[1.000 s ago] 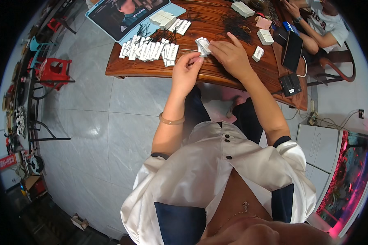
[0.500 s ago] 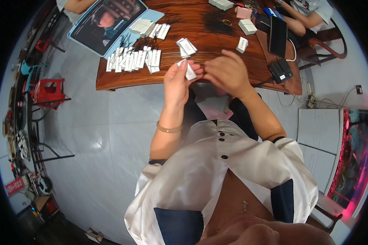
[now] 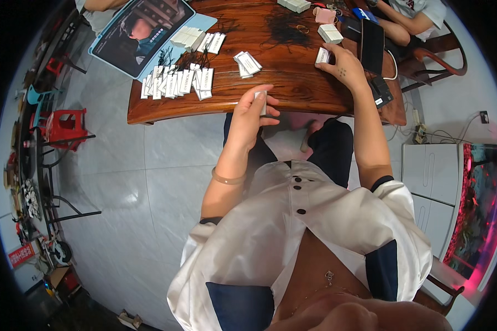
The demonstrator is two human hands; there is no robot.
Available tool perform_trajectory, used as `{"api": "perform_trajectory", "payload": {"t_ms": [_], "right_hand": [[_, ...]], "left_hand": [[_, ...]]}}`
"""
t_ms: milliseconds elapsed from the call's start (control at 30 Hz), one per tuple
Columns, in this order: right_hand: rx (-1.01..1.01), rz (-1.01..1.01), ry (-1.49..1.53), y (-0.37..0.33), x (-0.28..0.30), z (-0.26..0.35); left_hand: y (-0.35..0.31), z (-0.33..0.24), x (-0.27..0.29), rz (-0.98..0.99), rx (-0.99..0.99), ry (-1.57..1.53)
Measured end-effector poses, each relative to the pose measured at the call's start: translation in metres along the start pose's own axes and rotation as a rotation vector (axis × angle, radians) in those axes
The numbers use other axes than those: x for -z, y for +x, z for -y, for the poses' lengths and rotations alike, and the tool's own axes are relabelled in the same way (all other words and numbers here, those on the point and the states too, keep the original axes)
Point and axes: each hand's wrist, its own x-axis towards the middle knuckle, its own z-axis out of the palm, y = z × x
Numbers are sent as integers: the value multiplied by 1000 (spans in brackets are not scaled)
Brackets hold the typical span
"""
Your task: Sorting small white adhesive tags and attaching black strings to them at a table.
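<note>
My left hand (image 3: 253,113) is just in front of the table's near edge, its thumb pressing a white tag (image 3: 260,102) against the fingers. Farther right, my right hand (image 3: 343,67) reaches over the tabletop, with thumb and forefinger closed around the sides of a small stack of white printed tags (image 3: 322,55). Between the hands and a little farther off lie a few loose white tags (image 3: 248,64), overlapping one another. At the left is a spread of many tags (image 3: 176,83) with black strings, some of them tangled.
A tablet-like screen (image 3: 143,33) in a light blue frame stands at the far left, beside a block of stacked tags (image 3: 188,38). Black strings (image 3: 290,28) lie mid-table. Another tag stack (image 3: 330,33), a dark phone or tablet (image 3: 372,47) and a seated person's arm (image 3: 395,25) are at right.
My right hand has moved right and away from my left hand to the small tag stack. My left hand has shifted slightly right and nearer, still holding its tag.
</note>
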Motion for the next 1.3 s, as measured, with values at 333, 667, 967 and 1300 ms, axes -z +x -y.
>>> {"api": "perform_trajectory", "payload": {"t_ms": [333, 667, 967, 1300], "right_hand": [[478, -180, 450, -59, 10, 76], [229, 81, 813, -77, -9, 100], [205, 134, 909, -77, -22, 92], [605, -54, 436, -82, -19, 102]], "left_hand": [[4, 11, -8, 0, -19, -201], [-1, 25, -17, -11, -179, 55], [-3, 28, -17, 109, -107, 52], [-1, 22, -2, 170, 46, -258]]}}
